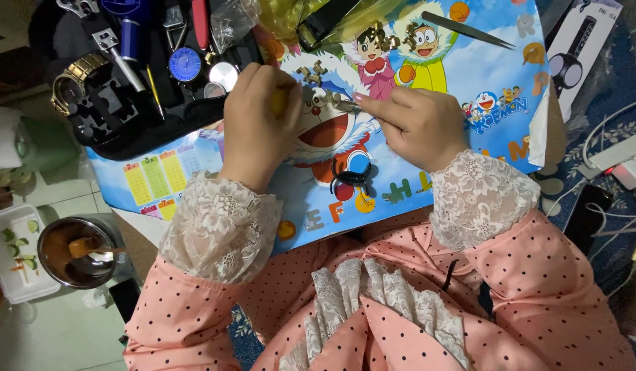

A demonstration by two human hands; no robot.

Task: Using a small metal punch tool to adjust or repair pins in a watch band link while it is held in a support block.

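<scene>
A home, set up for hobby watch repair on the floor. Tiled floor point(63, 192) and patterned blue rug point(606, 158), a child's cartoon alphabet board point(469, 75) as work surface, a black tray of watch tools point(136, 75) beside it, a steel bowl point(74, 253) of food leftovers, a white power strip point(623, 161) with cables.

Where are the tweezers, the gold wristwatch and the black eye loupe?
tweezers point(469, 29): head view, middle of the shaft.
gold wristwatch point(74, 81): head view, on its band.
black eye loupe point(351, 176): head view, black frame.
</scene>
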